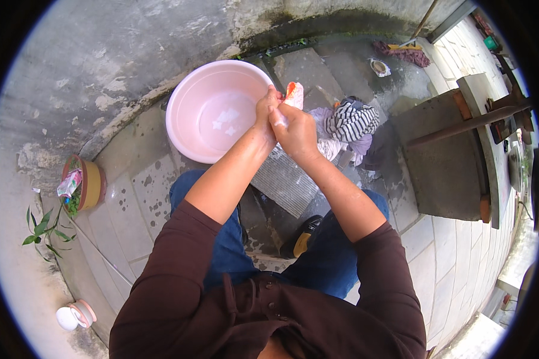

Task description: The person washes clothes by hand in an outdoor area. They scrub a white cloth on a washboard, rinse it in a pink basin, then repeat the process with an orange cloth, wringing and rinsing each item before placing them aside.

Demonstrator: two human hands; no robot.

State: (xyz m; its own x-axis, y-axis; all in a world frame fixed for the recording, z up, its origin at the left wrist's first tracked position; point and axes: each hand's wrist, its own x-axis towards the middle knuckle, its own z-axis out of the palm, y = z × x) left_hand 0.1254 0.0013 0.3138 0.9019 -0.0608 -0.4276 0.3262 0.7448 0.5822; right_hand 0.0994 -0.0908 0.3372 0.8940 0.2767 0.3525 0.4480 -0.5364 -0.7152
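Note:
A small pink and orange cloth sticks up from between my two hands. My left hand and my right hand are pressed together around it, with white suds on the right one. Most of the cloth is hidden by the fingers. Just left of the hands stands a pink plastic basin, white patches visible at its bottom. Beneath my wrists lies a grey ridged board. Beyond my right hand, a heap of laundry rests on the ground, with a black-and-white striped garment on top.
At the left are a yellow and red plant pot and a white-and-pink container. A concrete block structure bounds the right side, a rod jutting from it. A mop leans far back. A stained wall curves behind the basin.

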